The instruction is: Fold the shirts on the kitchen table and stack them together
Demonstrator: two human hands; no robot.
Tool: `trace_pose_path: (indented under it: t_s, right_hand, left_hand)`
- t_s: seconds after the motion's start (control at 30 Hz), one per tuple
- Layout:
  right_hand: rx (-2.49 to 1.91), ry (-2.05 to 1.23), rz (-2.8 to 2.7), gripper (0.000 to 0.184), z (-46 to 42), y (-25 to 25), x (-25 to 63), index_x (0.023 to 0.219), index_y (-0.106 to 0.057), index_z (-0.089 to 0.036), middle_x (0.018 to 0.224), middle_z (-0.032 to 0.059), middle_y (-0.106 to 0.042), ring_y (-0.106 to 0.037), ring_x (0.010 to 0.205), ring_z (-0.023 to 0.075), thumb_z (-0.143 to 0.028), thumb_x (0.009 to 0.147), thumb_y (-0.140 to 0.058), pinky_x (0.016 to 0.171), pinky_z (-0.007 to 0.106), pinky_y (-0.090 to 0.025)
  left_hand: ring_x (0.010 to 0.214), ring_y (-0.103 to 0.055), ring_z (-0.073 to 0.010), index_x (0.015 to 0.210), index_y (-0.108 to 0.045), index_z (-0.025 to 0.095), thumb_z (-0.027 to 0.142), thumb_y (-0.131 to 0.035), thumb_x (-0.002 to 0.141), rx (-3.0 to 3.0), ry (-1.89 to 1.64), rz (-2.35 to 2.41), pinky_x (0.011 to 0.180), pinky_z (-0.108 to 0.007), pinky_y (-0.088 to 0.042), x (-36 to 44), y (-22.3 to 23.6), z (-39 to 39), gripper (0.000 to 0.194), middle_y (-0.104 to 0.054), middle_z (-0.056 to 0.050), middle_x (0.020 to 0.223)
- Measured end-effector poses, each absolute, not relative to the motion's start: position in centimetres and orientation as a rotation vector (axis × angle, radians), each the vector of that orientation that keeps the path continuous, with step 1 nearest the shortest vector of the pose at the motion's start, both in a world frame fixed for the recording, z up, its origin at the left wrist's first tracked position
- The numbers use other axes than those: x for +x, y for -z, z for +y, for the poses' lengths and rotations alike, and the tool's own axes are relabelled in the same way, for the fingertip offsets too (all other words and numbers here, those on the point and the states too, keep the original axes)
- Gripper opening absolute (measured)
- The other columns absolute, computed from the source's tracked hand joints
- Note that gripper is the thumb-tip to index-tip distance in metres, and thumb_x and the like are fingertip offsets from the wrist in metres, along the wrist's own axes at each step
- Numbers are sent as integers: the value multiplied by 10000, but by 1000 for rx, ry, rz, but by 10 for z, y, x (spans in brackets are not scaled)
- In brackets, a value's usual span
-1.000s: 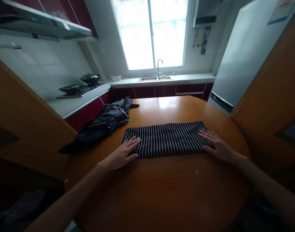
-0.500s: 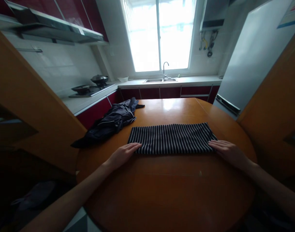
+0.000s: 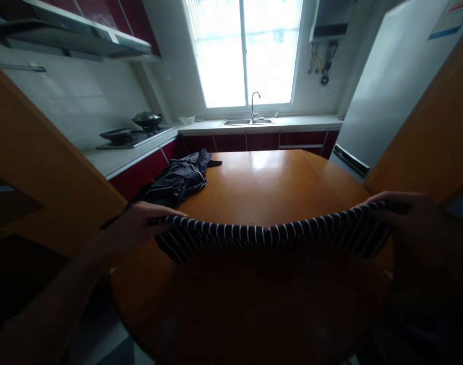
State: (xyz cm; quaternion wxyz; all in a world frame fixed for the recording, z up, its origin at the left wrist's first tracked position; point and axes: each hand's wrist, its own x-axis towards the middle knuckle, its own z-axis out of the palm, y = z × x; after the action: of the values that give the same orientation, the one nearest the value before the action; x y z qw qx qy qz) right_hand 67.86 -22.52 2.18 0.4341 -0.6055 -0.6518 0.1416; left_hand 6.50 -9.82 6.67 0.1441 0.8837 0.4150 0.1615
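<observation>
A black cloth with thin white stripes [image 3: 269, 236], folded into a long band, is stretched between my two hands above the near part of the table. Its top edge sags in the middle. My left hand [image 3: 142, 223] is closed on the left end, thumb and fingers pinching the corner. At the other end, my right hand [image 3: 410, 215] grips the right corner in the same way. Both hands are dim, and some fingertips are hidden behind or under the fabric. What kind of garment or cloth it is, I cannot tell.
A dark crumpled garment with white piping [image 3: 178, 180] lies on the left of the round wooden table [image 3: 262, 182]. Beyond stand a counter with a sink [image 3: 248, 121], a stove with a lidded pan [image 3: 147, 120], and a fridge [image 3: 387, 86] at right.
The striped cloth lay flat on the table under my fingers; now both hands have lifted it by its ends and drawn it nearer to me. The dark garment stays in place.
</observation>
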Motion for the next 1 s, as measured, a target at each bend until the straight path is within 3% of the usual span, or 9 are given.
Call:
trace_pose_path:
  t_s: [0.1, 0.2, 0.3, 0.37, 0.5, 0.67, 0.8, 0.9, 1.0]
  right_hand:
    - [-1531, -326, -1461, 382, -207, -52, 684, 845, -767, -243, 780, 69, -739, -684, 681, 212, -555, 645, -860, 597, 315, -539]
    - [-1562, -637, -1311, 363, -170, -60, 685, 948, -759, -183, 791, 85, -748, -679, 653, 184, -415, 687, -860, 608, 303, -536]
    - [-1572, -1061, -1206, 256, -125, -38, 682, 982, -741, -119, 860, 132, -769, -711, 708, 200, -248, 768, -796, 695, 342, -566]
    - [-1616, -1219, -1176, 148, -97, -12, 678, 927, -732, -94, 881, 130, -770, -712, 729, 171, -165, 799, -757, 724, 300, -562]
    - [-1770, -1272, -1208, 180, -57, 43, 672, 792, -724, -112, 804, 97, -757, -686, 660, 152, -185, 691, -853, 595, 211, -551]
    - [-1802, -1226, -1210, 249, -33, 74, 687, 803, -739, -120, 832, 104, -760, -696, 706, 178, -243, 643, -886, 616, 235, -560]
    - [-1986, -977, -1288, 316, -25, 72, 690, 927, -751, -105, 935, 150, -761, -719, 831, 255, -299, 697, -846, 728, 325, -580]
    - [-2154, -370, -1453, 450, -21, 65, 655, 1161, -709, -101, 1173, 201, -708, -659, 1108, 336, -394, 820, -733, 945, 427, -532]
    - [-1963, -28, -1720, 517, -19, 65, 583, 1397, -565, -93, 1426, 192, -571, -500, 1346, 300, -380, 975, -484, 1139, 415, -376]
  left_hand:
    - [814, -680, -162, 977, -763, 204, 492, -632, 828, 2476, -483, 1220, 760, -244, -546, 69, -99, -74, 349, -776, 59, 906]
    - [786, -646, -137, 972, -730, 155, 466, -651, 819, 2258, -430, 1207, 735, -216, -529, 83, -99, -36, 355, -750, 62, 855]
    - [848, -662, -158, 1023, -715, 120, 477, -690, 789, 1932, -280, 1194, 798, -252, -536, 104, -66, 3, 428, -756, 22, 916]
    - [836, -681, -195, 952, -732, 112, 533, -762, 704, 1857, -211, 1218, 778, -282, -550, 118, -33, 25, 490, -760, -28, 892]
    - [808, -681, -217, 821, -743, 158, 607, -878, 504, 1678, -182, 1283, 716, -280, -537, 134, 22, 60, 566, -748, -56, 842]
    - [683, -626, -192, 841, -750, 153, 665, -844, 530, 1779, -158, 1358, 586, -252, -457, 126, 36, 96, 607, -700, -35, 737]
    - [758, -664, -243, 862, -762, 149, 615, -736, 708, 2134, 27, 1589, 654, -276, -492, 132, 21, 106, 491, -716, -66, 776]
    - [1118, -633, -327, 1127, -715, 116, 503, -596, 871, 2362, -73, 1751, 943, -366, -483, 176, 22, 86, 479, -709, -162, 1161]
    - [1373, -476, -269, 1445, -505, 110, 342, -339, 1017, 2675, -348, 1466, 1156, -386, -327, 248, 43, 42, 514, -524, -162, 1485]
